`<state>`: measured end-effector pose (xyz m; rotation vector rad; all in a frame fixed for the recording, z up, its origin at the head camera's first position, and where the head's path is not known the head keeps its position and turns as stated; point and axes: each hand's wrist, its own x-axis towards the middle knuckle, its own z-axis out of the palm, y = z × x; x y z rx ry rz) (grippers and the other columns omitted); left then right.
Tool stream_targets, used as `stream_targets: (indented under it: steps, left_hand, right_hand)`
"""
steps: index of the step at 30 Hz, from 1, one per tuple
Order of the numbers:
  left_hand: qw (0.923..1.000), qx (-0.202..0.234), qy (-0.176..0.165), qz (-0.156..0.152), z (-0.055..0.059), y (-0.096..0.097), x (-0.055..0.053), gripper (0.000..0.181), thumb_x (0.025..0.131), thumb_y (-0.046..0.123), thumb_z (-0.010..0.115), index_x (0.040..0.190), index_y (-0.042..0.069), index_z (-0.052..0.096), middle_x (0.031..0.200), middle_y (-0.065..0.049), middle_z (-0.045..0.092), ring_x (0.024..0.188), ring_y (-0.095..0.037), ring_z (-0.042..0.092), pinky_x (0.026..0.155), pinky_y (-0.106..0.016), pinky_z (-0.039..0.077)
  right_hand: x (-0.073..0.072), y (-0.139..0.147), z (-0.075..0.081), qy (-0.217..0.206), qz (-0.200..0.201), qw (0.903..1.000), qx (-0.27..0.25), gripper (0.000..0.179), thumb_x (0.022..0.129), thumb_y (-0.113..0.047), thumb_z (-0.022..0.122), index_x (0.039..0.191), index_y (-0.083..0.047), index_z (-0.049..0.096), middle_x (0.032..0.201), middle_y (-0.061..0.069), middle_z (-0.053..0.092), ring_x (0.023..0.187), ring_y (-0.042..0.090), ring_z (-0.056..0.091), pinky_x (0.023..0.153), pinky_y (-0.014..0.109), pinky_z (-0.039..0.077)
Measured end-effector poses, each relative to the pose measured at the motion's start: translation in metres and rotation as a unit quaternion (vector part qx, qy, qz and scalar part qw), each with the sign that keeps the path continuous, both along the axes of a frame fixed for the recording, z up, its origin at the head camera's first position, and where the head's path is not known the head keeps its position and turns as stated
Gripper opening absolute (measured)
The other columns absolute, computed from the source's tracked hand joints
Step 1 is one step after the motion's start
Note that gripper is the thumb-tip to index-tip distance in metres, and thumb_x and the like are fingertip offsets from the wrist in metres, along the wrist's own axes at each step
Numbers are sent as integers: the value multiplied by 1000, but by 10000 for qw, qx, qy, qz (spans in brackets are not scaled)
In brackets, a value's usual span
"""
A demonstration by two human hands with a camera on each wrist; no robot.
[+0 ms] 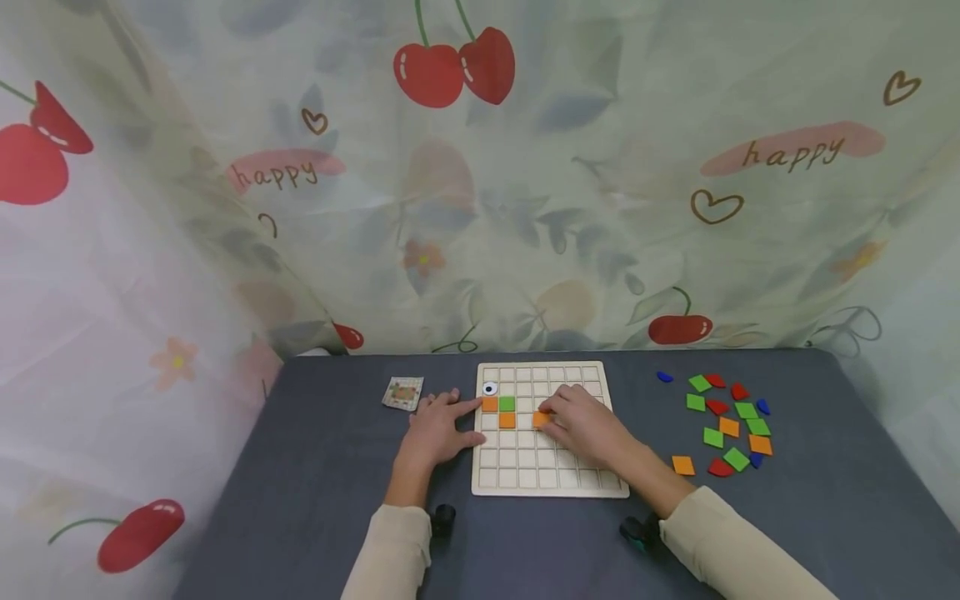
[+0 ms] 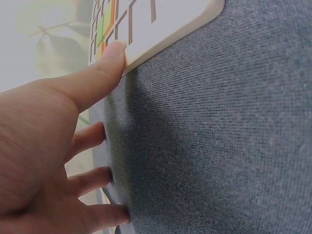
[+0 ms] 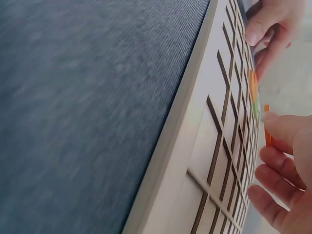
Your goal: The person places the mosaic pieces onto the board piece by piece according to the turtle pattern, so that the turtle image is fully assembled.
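Note:
A pale wooden grid board (image 1: 517, 481) lies on the dark table. On its left side sit a round eye piece (image 1: 490, 388), an orange square (image 1: 490, 404), a green square (image 1: 507, 403) and a second orange square (image 1: 507, 421). My right hand (image 1: 588, 427) pinches another orange square (image 3: 267, 131) between thumb and finger, held over the middle of the board. My left hand (image 1: 435, 429) rests at the board's left edge, thumb (image 2: 105, 66) and forefinger straight against it, the other fingers spread on the table.
A small picture card (image 1: 403, 392) lies left of the board. To the right are scattered loose pieces: green squares (image 1: 713, 437), orange squares (image 1: 683, 465), red pieces (image 1: 721, 467) and blue pieces (image 1: 664, 377). A printed curtain (image 1: 525, 208) hangs behind the table.

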<state>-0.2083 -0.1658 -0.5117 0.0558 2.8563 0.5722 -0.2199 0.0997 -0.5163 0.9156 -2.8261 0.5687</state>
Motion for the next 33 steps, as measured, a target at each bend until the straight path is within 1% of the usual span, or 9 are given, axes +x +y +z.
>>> stream_targets:
  steps: [4, 7, 13, 16, 19, 23, 28, 33]
  left_hand:
    - [10000, -5, 0, 14, 0, 1, -1, 67, 87, 48, 78, 148, 37, 54, 164, -11, 40, 152, -49, 27, 115, -77, 27]
    - [10000, -4, -18, 11, 0, 1, -1, 67, 87, 48, 78, 148, 37, 54, 164, -11, 40, 152, -49, 27, 115, -77, 27]
    - [9999, -54, -97, 47, 0, 0, -2, 67, 87, 48, 78, 148, 38, 53, 164, -10, 39, 152, -48, 27, 116, -76, 27]
    - [9999, -36, -97, 35, 0, 0, -2, 67, 87, 48, 78, 148, 38, 53, 164, -10, 39, 153, -48, 27, 116, -76, 27]
    - [10000, -9, -60, 15, 1, 1, -1, 66, 87, 48, 78, 148, 37, 54, 164, -10, 40, 152, -48, 28, 115, -76, 28]
    - [10000, 16, -35, 19, 3, 1, -1, 66, 87, 47, 78, 148, 37, 54, 164, -11, 40, 152, -48, 28, 114, -77, 28]
    - [10000, 43, -49, 29, 3, 1, -1, 65, 88, 47, 78, 148, 37, 55, 164, -10, 40, 152, -47, 28, 115, -76, 27]
    - [9999, 12, -120, 28, 2, 0, -1, 65, 88, 49, 77, 148, 38, 54, 164, -9, 39, 154, -47, 26, 116, -75, 27]
  right_hand:
    - [-5, -9, -3, -194, 33, 9998, 19, 25, 94, -28, 75, 112, -11, 74, 105, 2, 67, 97, 19, 58, 87, 37, 54]
    - [-7, -14, -7, -259, 24, 9996, 80, 25, 95, -30, 74, 112, -12, 75, 105, 1, 66, 96, 17, 56, 86, 36, 53]
    - [-9, -21, -9, -262, 55, 9995, 165, 22, 95, -30, 75, 111, -16, 76, 103, 0, 63, 92, 16, 52, 81, 35, 51]
    - [-9, -24, -10, -348, -65, 9992, 197, 21, 94, -31, 75, 110, -17, 77, 101, -1, 61, 89, 15, 50, 79, 34, 50]
    - [-10, -25, -9, -555, -238, 9980, 179, 20, 93, -30, 76, 109, -19, 78, 101, -2, 61, 89, 15, 48, 80, 33, 49]
    - [-11, -28, -7, -742, -400, 9963, 148, 23, 92, -30, 78, 111, -17, 79, 102, -1, 63, 91, 16, 50, 81, 34, 50]
    - [-10, -26, -3, -643, -309, 9971, 276, 32, 90, -30, 79, 116, -12, 77, 104, 2, 65, 94, 18, 54, 83, 36, 52]
    - [-4, -23, 0, -416, -110, 9976, 550, 38, 93, -35, 75, 123, -11, 73, 112, 5, 65, 98, 20, 56, 87, 38, 53]
